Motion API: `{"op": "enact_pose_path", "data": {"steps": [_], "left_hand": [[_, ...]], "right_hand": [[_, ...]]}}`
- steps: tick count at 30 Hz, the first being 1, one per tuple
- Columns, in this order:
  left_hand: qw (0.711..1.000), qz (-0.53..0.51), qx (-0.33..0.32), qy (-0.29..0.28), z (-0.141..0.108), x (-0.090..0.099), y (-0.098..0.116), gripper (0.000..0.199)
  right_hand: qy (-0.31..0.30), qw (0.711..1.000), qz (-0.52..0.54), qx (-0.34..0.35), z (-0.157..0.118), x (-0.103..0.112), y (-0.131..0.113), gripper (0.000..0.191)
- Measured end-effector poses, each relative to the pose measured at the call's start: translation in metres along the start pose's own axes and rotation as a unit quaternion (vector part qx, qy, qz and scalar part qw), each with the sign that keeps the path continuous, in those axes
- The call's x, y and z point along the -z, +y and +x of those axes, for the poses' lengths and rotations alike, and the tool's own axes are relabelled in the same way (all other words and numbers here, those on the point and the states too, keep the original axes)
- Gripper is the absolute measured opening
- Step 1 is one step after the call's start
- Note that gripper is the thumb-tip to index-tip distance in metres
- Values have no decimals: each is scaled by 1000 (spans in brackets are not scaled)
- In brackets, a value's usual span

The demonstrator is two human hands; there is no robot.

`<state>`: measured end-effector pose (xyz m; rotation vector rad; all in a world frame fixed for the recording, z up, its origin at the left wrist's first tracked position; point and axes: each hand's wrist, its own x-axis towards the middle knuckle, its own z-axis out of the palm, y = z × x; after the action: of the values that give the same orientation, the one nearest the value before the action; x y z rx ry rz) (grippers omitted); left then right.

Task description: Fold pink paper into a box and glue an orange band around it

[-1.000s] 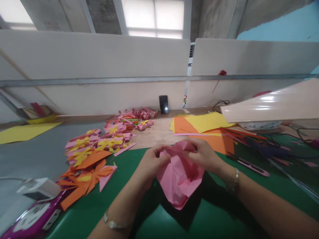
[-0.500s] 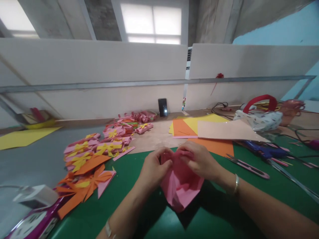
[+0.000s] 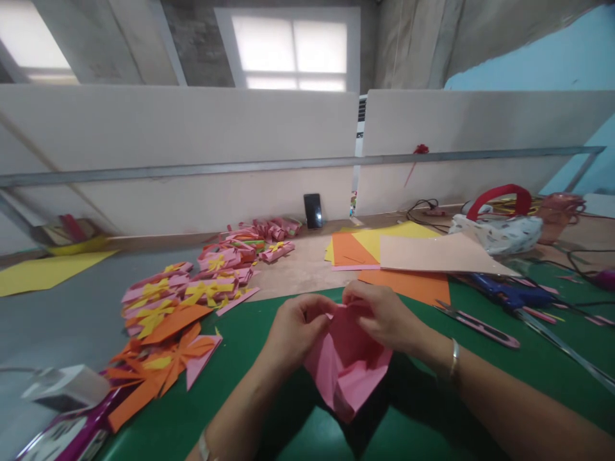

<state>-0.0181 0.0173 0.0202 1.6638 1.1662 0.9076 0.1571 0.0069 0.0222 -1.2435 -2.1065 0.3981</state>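
Between my two hands is a folded pink paper piece point(image 3: 348, 365), opened out like a small pouch above the green mat point(image 3: 288, 435). My left hand point(image 3: 305, 326) pinches its upper left edge between thumb and fingers. On the opposite side, my right hand point(image 3: 379, 314) grips the upper right edge, fingers curled over the rim. The fingertips of both hands are partly hidden by the paper and knuckles. The paper's lower end narrows to a creased point facing me.
Pink paper rolls with yellow cutouts point(image 3: 206, 288) and orange paper flowers point(image 3: 168, 358) lie left. A cutter knife point(image 3: 480, 325), blue glue gun point(image 3: 509, 294) and cardboard sheet point(image 3: 432, 253) lie right. A phone point(image 3: 313, 211) leans on the back panel.
My hands have spread slightly apart at the top edge, and the pink paper's mouth is wider. The paper's lower point sits a little lower in view.
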Motion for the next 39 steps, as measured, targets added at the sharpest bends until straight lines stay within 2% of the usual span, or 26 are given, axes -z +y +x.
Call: {"op": "enact_pose_path", "data": {"steps": [5,8,11,14,17,20,22,24,27,30,34,36,37,39], "left_hand": [[1000,18,-12,3,-2,0,2,21],[1000,-14,-15,1,-2,-1,2,18],[999,-41,-1,1,-2,-1,0,13],[999,-35,15,25,-2,0,0,18],[999,-32,12,28,-2,5,3,23],[999,-41,-6,-4,-4,10,8,24],[999,-44,-10,-26,-5,12,11,23],[998,-47,-6,-35,-7,12,13,20],[997,-61,16,-38,-8,10,15,17],[994,-91,26,-53,-8,7,16,16],[993,-106,-12,-55,-9,6,16,24],[991,-111,-16,-75,-9,5,17,28],[990,-112,-12,-86,-10,5,17,26],[991,-101,-1,-88,-9,5,16,18]], "right_hand": [[55,991,-104,-59,-1,-5,1,8],[73,992,-86,-54,-1,-5,-1,9],[20,1000,-7,-15,0,1,-4,18],[-71,993,95,-20,2,14,-4,23],[-162,958,232,-46,5,27,1,25],[-161,923,338,-87,8,33,9,32],[-155,924,334,-109,9,33,12,29],[-191,925,308,-109,9,31,12,23],[-244,909,320,-107,7,27,9,14],[-230,904,338,-122,5,22,7,7],[-194,910,339,-138,4,17,6,7],[-191,909,340,-146,5,17,5,3],[-188,907,347,-148,5,17,4,0],[-166,901,377,-136,5,17,2,8]]}}
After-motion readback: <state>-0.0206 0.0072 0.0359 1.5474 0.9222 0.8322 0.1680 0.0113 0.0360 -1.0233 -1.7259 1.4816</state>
